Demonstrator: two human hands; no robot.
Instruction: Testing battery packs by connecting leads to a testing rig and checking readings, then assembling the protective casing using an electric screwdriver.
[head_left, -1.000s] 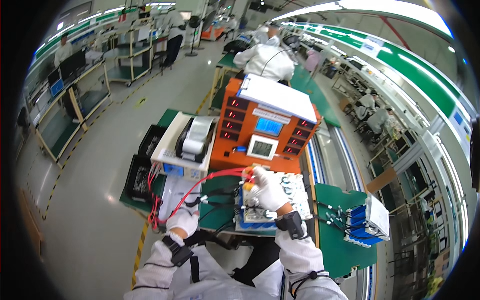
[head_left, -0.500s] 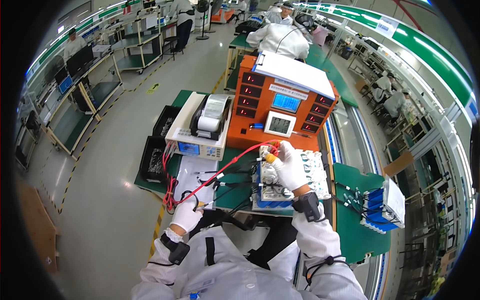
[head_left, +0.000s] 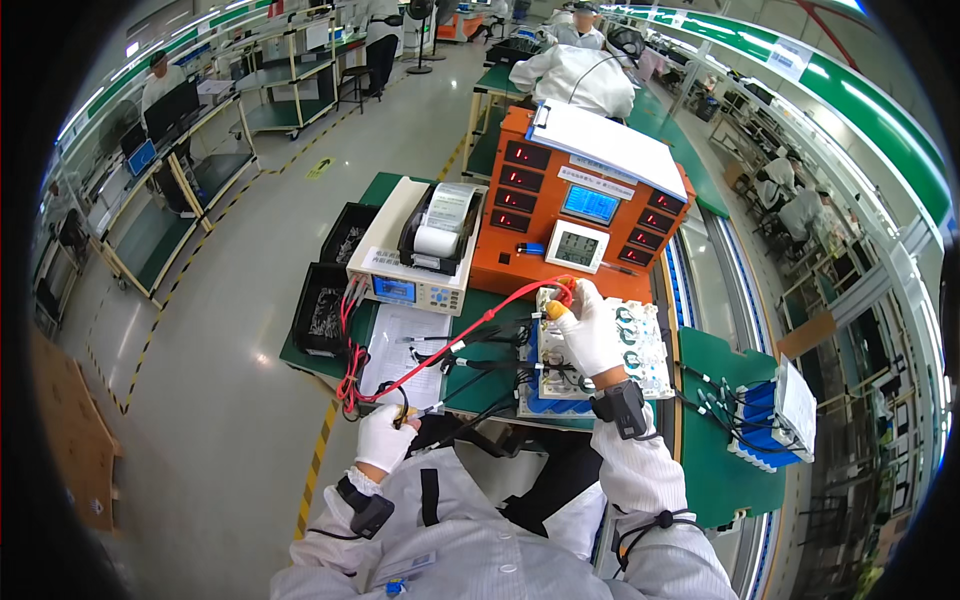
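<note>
My right hand point(head_left: 587, 335), in a white glove, grips a red-wired test probe point(head_left: 556, 308) and presses its tip onto a blue battery pack with a white circuit board point(head_left: 640, 345) on the green bench. My left hand point(head_left: 387, 436), also gloved, holds a black-wired probe point(head_left: 408, 414) low at the bench's front edge, next to a printed paper sheet point(head_left: 400, 350). The red cable point(head_left: 455, 340) arcs from the right hand back to a white meter box point(head_left: 405, 285).
An orange tester with small screens and a clipboard on top point(head_left: 585, 190) stands behind the pack. A label printer point(head_left: 440, 225) sits on the white meter. Black parts trays point(head_left: 322, 305) lie at left. Another blue pack point(head_left: 765, 415) lies at right. Other workers stand at benches behind.
The view has tilted down and drawn closer. My left hand has dropped from the bench to its front edge. My right hand stays on the pack with the red probe.
</note>
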